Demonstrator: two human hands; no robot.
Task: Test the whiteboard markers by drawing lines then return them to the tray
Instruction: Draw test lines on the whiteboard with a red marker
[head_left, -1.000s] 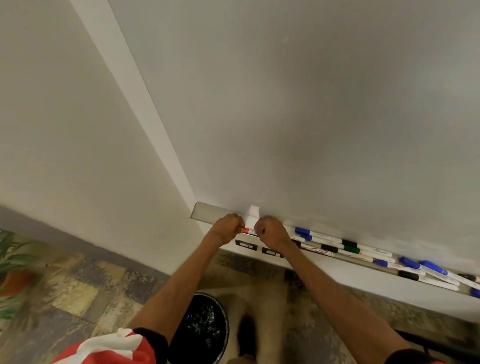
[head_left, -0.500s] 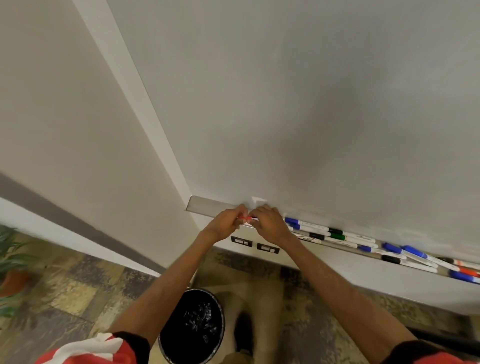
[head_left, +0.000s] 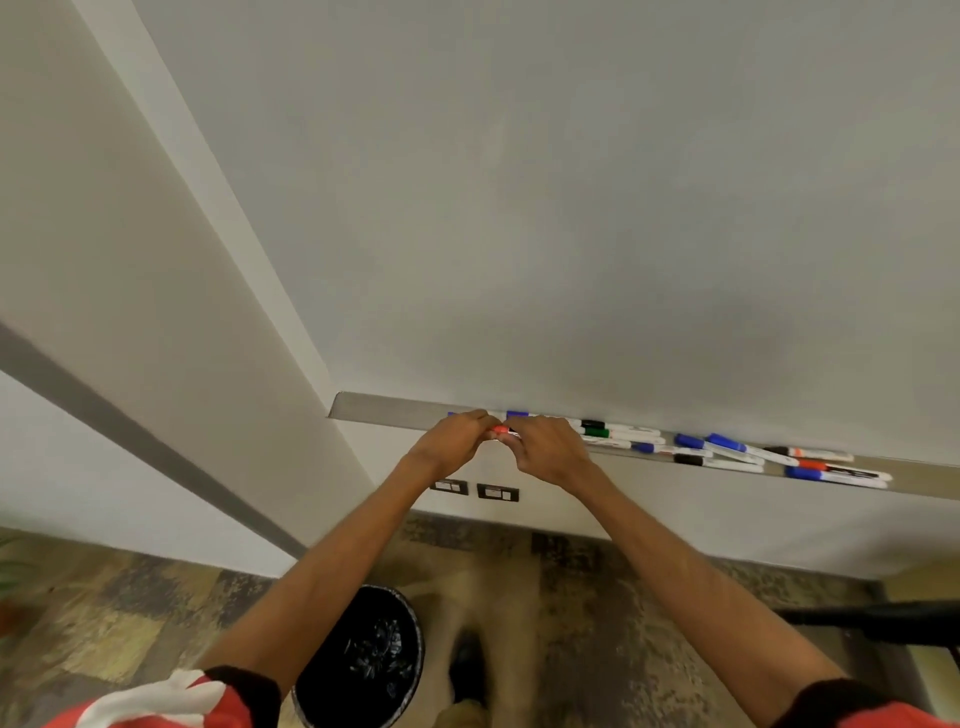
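Gripped between two hands, one red marker (head_left: 500, 431), held level just before the tray (head_left: 363, 406) and near its left end. Left hand (head_left: 453, 441) with fingers curled round the marker's red end. Right hand (head_left: 546, 451) with fingers curled round the other end, knuckles up. Only a short red stretch visible between the two; cannot tell whether capped or uncapped.

Lying in the tray, from behind the hands off to the right, a loose row of other markers, some crossing one another. Counted by visible caps: six blue markers (head_left: 724, 442), two of them peeking out behind the hands; three black markers (head_left: 688, 459); one green marker (head_left: 596, 432); one orange-red marker (head_left: 812, 464) far right. One more white barrel beside the right hand, cap hidden.

Above the tray, one whiteboard (head_left: 571, 208), pale grey, no line visible on it.

Below the tray on the wall, two outlets (head_left: 449, 487) side by side. Down on the patterned floor (head_left: 130, 613), one bin (head_left: 363, 660) with a black liner, and just right of it one dark shoe (head_left: 466, 660), blurred. At the bottom corners, two sleeves (head_left: 171, 701), red with black cuffs, the left one also white.
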